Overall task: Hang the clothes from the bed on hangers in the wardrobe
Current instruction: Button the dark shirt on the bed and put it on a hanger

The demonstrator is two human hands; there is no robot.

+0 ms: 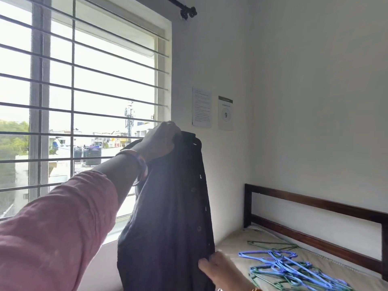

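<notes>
A dark buttoned shirt hangs in the air in front of me, its button placket facing right. My left hand grips it at the collar, held up high before the window. My right hand touches the shirt's lower front edge near the bottom of the view; how its fingers lie is blurred. Several blue and green plastic hangers lie in a heap on the bed at the lower right. The wardrobe is out of view.
A barred window fills the left. The bed's dark wooden headboard stands against the white right wall. Two paper notices are stuck on the wall beside the window. A curtain rod runs above.
</notes>
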